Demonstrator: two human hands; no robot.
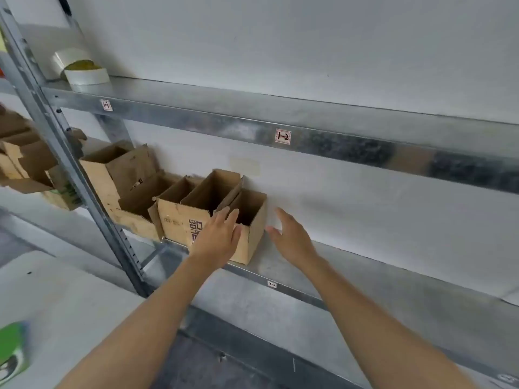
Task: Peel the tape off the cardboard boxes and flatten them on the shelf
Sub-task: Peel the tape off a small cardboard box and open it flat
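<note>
Cardboard box (257, 234) light, bendy; hold by sides. L grip (217, 237) flat on front; R grip (292, 237) loose, near, holds nothing.

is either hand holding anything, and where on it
Nothing is gripped. The left hand lies open against the front of the cardboard box near its rim; the right hand hovers open beside it.

Counts
Two hands: left hand (217, 238), right hand (292, 238); two tape rolls (87, 75) upper left; three labels (282, 136); at least four boxes (174, 220).
</note>
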